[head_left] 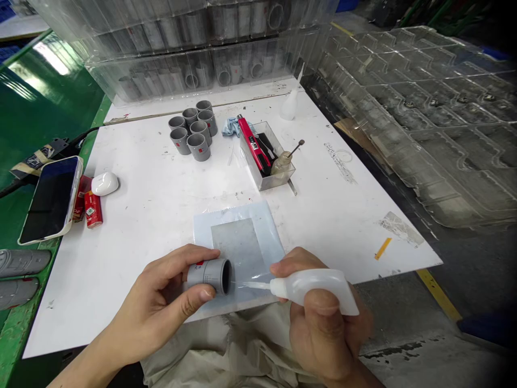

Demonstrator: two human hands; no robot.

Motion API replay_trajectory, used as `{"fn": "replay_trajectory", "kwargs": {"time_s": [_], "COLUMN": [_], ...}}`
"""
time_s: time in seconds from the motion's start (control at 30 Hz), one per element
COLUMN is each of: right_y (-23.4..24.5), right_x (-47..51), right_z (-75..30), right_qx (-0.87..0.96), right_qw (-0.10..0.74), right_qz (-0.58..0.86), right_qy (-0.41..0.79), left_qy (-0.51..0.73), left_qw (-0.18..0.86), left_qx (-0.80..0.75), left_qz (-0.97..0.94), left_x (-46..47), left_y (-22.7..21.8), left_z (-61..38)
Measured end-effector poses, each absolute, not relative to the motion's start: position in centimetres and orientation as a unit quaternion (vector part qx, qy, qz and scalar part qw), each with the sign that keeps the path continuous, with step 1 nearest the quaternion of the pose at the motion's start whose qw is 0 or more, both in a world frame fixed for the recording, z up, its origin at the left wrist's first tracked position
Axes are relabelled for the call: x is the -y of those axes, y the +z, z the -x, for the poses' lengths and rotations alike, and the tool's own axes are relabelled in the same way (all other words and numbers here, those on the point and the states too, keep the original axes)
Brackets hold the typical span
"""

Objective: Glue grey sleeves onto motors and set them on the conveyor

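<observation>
My left hand (165,299) is closed around a grey plastic cylinder (208,276) lying on its side, its open end facing right. The cylinder carries a small red mark and fine printed lines. In my right hand (323,328) is a white squeeze bottle (315,288), tilted so that its thin nozzle points left at the cylinder's opening. A small gap seems to separate the nozzle tip from the rim. Both hands are above a light blue sheet with a grey pad (238,242) at the table's front edge.
Several grey cylinders (197,143) stand upright mid-table. Right of them is a clear box (278,180) with a red tool (252,143) and a small glass bottle (281,163). Another squeeze bottle (289,105) stands behind. A phone (50,199) leans at left; stacked clear trays (141,59) fill the back.
</observation>
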State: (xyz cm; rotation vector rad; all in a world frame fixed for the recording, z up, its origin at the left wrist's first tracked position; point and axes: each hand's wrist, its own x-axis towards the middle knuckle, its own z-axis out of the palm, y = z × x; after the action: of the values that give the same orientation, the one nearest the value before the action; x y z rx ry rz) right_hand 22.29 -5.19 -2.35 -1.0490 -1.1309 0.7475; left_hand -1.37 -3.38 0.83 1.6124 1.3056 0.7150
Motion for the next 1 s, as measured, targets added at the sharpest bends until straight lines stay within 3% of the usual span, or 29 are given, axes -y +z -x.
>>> {"fn": "replay_trajectory", "kwargs": {"time_s": [0.17, 0.37, 0.6, 1.0], "right_y": [-0.7, -1.4, -2.5, -2.2], "right_x": [4.4, 5.9, 5.5, 5.3], "right_z": [-22.2, -22.7, -21.7, -21.4], "right_qx": [0.420, 0.435, 0.433, 0.407], "right_qw": [0.714, 0.665, 0.671, 0.670], "right_qz": [0.442, 0.461, 0.463, 0.468], "right_qy": [0.343, 0.396, 0.385, 0.408], "left_qy": [0.293, 0.316, 0.362, 0.336], "left_qw": [0.463, 0.494, 0.522, 0.521], "left_qx": [-0.501, -0.480, -0.494, -0.447], "left_qz": [-0.670, -0.652, -0.593, -0.644], "left_x": [3.5, 3.5, 3.9, 3.5], "left_y": [0.5, 0.1, 0.3, -0.4], "left_z": [1.8, 1.6, 0.6, 1.5]}}
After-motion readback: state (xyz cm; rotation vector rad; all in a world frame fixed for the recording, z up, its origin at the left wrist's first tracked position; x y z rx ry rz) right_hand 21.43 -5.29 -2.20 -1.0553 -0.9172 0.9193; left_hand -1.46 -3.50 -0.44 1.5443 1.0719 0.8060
